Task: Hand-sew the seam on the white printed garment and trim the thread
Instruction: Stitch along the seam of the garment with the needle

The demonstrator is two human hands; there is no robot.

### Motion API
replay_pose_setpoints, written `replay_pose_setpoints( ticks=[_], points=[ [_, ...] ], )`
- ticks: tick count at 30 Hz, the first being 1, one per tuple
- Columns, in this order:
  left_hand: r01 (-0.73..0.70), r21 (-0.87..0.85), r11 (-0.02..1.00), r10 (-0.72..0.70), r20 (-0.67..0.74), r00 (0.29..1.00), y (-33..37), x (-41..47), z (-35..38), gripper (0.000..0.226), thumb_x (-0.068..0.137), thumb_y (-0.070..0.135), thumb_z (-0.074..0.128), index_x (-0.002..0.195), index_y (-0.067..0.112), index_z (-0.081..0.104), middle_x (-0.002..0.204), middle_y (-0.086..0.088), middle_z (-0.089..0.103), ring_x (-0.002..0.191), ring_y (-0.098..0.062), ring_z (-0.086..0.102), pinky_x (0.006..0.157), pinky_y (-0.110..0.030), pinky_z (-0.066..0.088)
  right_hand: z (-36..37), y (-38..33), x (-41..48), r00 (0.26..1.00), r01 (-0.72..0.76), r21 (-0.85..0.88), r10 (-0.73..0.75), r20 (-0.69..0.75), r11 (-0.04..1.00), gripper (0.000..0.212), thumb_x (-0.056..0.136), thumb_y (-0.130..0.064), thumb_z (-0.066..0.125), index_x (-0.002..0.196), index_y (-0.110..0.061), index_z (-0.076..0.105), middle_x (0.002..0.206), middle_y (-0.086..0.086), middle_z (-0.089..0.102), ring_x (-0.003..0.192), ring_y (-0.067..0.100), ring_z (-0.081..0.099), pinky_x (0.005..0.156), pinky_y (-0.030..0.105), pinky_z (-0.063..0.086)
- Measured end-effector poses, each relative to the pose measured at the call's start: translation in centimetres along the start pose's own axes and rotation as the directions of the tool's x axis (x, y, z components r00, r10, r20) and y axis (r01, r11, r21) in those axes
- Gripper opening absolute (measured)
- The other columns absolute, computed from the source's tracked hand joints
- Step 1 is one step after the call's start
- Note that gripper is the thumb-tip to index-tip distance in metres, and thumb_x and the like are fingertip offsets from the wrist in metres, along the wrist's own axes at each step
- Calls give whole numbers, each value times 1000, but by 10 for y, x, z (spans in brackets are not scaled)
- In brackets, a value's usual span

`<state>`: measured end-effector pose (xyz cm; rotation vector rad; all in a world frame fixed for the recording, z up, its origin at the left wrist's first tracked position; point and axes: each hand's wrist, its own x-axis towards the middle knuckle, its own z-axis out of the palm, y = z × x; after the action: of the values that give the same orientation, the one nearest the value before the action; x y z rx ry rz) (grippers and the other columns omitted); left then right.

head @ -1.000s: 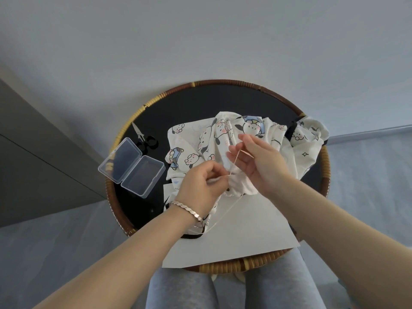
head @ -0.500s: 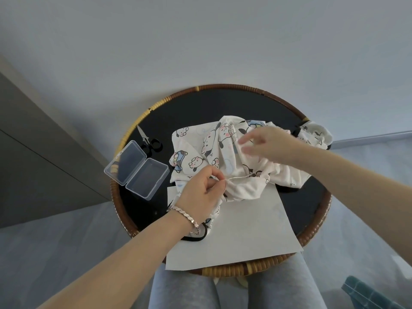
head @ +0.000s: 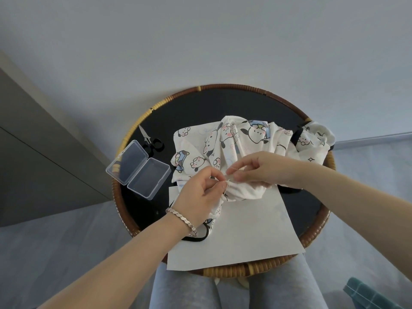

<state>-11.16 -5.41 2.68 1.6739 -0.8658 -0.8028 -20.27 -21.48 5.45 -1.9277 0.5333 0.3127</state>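
The white printed garment [head: 234, 143], covered in cartoon dog faces, lies bunched on the round black tray table [head: 200, 108]. My left hand [head: 200, 192] pinches a gathered fold of the garment near its front edge. My right hand [head: 258, 168] is just to the right of that fold, its fingertips pinching a thin needle [head: 234, 169] that points at the cloth. The thread is too fine to make out. Small black-handled scissors [head: 151, 141] lie at the table's left, apart from both hands.
An open clear plastic box [head: 138, 169] sits left of the garment. A white sheet of paper [head: 245, 230] lies under the cloth at the table's front. The woven rim [head: 318, 230] rings the table. My grey-clad knees are below it.
My right hand swung out to the right over the garment, then came back down to the pinched fold with the needle. My left hand kept its pinch on the fold.
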Motion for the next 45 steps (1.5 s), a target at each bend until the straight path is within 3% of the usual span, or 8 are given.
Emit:
replay_pose_setpoints(
  ticks=[5, 10, 14, 18, 24, 27, 32, 45],
  points=[
    [-3, -11, 1000, 3, 3, 1000, -1, 0, -2, 11, 87, 13, 54, 77, 18, 53, 53, -7, 44, 51, -19, 35, 49, -26, 33, 7, -2, 1, 999, 7, 49, -5, -39, 999, 14, 82, -31, 65, 84, -20, 74, 53, -5, 47, 47, 7, 34, 43, 14, 28],
    [-11, 58, 998, 10, 19, 1000, 3, -3, -3, 14, 89, 8, 52, 78, 16, 52, 56, -4, 52, 45, -8, 33, 46, -13, 31, 4, 6, 10, 921, -6, 2, 6, -390, 1000, 13, 82, -28, 66, 80, -17, 73, 77, -1, 70, 68, 6, 58, 66, 23, 50],
    [-12, 79, 997, 10, 34, 999, 7, -5, -4, 13, 90, 9, 52, 79, 17, 53, 69, -6, 63, 46, 0, 42, 50, -8, 34, -8, 8, 10, 824, -98, -199, -32, -566, 975, 20, 89, -25, 57, 91, -10, 71, 69, -4, 62, 58, 8, 51, 53, 17, 41],
    [-37, 77, 996, 34, 39, 999, 8, -4, -6, 13, 88, 7, 53, 80, 17, 55, 72, 0, 64, 58, 2, 53, 60, -8, 40, -2, 7, 9, 821, -140, -364, -97, -562, 921, 24, 93, -29, 49, 93, -14, 68, 75, 2, 67, 69, 18, 59, 63, 31, 48],
    [-47, 99, 994, 52, -46, 998, 1, -7, -12, 16, 84, 11, 61, 78, 27, 60, 84, 5, 63, 79, -5, 59, 71, -9, 44, 10, 5, 3, 897, 65, -241, -163, -410, 968, 5, 92, -34, 48, 91, -31, 51, 58, -8, 36, 51, 7, 35, 50, 20, 32],
    [-28, 81, 996, 35, -86, 996, -2, -10, -15, 16, 82, 11, 64, 78, 27, 62, 83, 7, 66, 78, -2, 62, 71, -11, 47, 14, 0, -6, 920, 178, -250, -251, -302, 952, 19, 96, -24, 41, 83, -37, 47, 57, -9, 40, 48, 5, 37, 47, 15, 33],
    [-47, 69, 997, 57, -148, 987, -2, -13, -15, 24, 80, 4, 65, 74, 26, 60, 76, 9, 65, 67, 4, 61, 66, -9, 46, 15, 1, -10, 899, 253, -450, -380, -219, 857, 17, 94, -21, 46, 94, -32, 59, 93, -9, 56, 80, 7, 52, 71, 21, 43],
    [-173, 259, 950, 214, -139, 967, 0, -15, -15, 31, 80, 4, 65, 77, 33, 56, 83, 7, 64, 83, -5, 59, 72, -7, 45, 17, -1, -8, 886, 282, -557, -435, -162, 781, 19, 93, -24, 47, 99, -26, 64, 78, -17, 44, 73, -1, 45, 67, 24, 42]
  ],
)
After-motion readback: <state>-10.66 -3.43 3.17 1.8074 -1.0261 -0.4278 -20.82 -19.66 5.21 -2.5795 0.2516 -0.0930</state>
